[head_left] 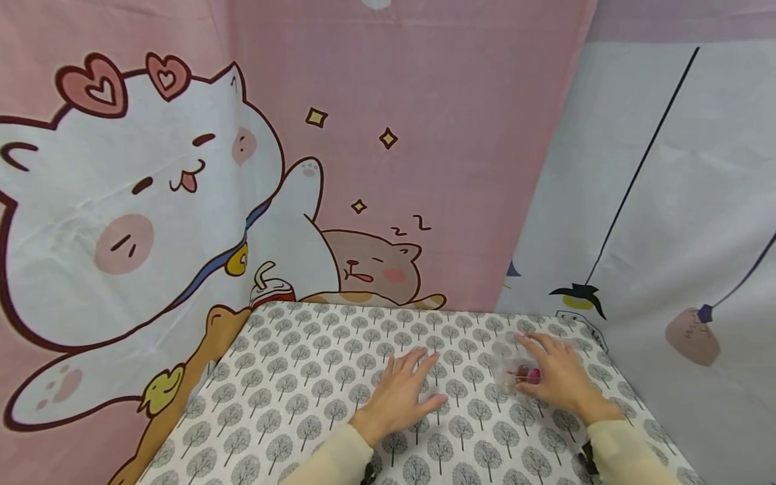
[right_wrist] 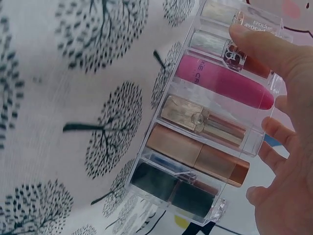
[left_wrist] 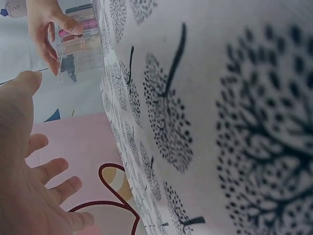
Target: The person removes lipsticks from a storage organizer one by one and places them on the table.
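A clear plastic lipstick organizer (right_wrist: 218, 211) stands upright on the tree-print cloth, to the right in the head view. Several lipsticks and lip tubes fill its row of slots, among them a bright pink tube (right_wrist: 225, 82), a copper one (right_wrist: 195, 152) and a dark green one (right_wrist: 171, 188). My right hand (head_left: 560, 377) grips the organizer, thumb over the near side and fingers at the far side. Over the middle of the cloth, my left hand (head_left: 397, 397) hangs with its fingers spread, holding nothing. The left wrist view shows the organizer (left_wrist: 90, 59) beyond my left thumb.
The table carries a white cloth (head_left: 273, 391) printed with grey trees. Behind it hangs a pink cartoon curtain (head_left: 461, 135) with a white cat, and a pale curtain (head_left: 655, 222) closes off the right side.
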`<state>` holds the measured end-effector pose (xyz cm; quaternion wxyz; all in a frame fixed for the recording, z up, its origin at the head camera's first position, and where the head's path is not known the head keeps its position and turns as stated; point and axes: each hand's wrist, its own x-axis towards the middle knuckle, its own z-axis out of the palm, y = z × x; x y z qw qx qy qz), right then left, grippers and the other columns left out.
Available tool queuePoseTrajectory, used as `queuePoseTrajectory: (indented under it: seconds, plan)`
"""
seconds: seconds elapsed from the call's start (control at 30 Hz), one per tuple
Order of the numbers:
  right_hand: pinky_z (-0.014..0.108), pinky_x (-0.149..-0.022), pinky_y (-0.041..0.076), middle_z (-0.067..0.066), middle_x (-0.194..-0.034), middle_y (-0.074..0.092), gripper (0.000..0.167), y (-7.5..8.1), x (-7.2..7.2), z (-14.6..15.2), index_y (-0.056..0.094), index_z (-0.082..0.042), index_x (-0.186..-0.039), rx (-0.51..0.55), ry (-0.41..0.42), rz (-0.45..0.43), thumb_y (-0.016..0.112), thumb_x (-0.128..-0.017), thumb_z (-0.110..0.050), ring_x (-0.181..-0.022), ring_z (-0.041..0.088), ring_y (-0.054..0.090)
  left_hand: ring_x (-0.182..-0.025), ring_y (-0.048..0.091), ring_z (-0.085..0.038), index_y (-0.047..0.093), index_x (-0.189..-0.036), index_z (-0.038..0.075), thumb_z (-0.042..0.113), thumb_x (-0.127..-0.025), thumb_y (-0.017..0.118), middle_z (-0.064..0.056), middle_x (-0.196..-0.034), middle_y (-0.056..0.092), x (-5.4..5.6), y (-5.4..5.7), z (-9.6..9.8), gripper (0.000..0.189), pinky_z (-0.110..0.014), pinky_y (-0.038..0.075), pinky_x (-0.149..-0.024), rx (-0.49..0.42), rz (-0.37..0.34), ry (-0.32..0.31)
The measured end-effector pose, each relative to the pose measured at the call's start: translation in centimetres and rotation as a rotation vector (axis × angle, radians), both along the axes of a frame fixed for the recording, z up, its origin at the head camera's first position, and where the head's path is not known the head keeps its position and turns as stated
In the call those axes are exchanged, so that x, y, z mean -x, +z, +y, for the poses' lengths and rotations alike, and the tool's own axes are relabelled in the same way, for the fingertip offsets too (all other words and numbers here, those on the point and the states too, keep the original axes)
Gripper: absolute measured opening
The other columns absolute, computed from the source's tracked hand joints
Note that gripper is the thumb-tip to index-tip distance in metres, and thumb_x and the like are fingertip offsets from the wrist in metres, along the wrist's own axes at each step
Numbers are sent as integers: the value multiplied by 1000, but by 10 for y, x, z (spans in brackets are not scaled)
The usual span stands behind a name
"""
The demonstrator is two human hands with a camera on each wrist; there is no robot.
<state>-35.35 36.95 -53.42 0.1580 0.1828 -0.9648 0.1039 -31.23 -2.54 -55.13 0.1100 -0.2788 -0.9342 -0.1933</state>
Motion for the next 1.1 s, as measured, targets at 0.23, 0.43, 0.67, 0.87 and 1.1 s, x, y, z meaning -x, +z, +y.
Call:
queuePoseTrajectory:
  seconds: [0.23,0.43,0.67,0.87,1.1]
  plan:
    - [90,-132,31,24,-167,60,117,-2,-2,-13,55,-11,-171,-4,53,76,111,-73,-45,-149,61,56,-170,49,-40,33,-184,32,66,-115,64,-10,-188,41,4,-2,7,83,-76,36,-140,25,7,-10]
    - [86,-126,41,23,-164,63,117,-7,-4,-21,59,-11,-168,10,82,133,112,-71,-49,-145,58,59,-170,50,-37,34,-184,31,65,-115,63,-8,-188,42,4,-3,13,82,-73,37,-142,33,4,-16]
    - [86,-121,50,19,-167,62,118,-9,-7,-33,60,-15,-169,2,59,126,111,-70,-55,-147,57,58,-168,52,-34,39,-182,28,64,-115,65,-7,-187,43,5,-3,19,80,-71,41,-140,49,29,-30]
    - [85,-119,52,17,-169,59,118,-10,-8,-43,58,-17,-171,5,57,102,111,-72,-53,-148,54,57,-166,54,-34,38,-182,30,64,-115,65,-5,-187,44,7,-2,25,80,-68,43,-140,55,38,-50]
    - [82,-115,57,15,-164,63,117,-11,-11,-51,62,-15,-167,1,74,155,112,-69,-55,-145,52,60,-163,57,-33,40,-181,28,61,-115,66,-6,-185,46,10,-2,30,78,-66,46,-139,53,75,-70]
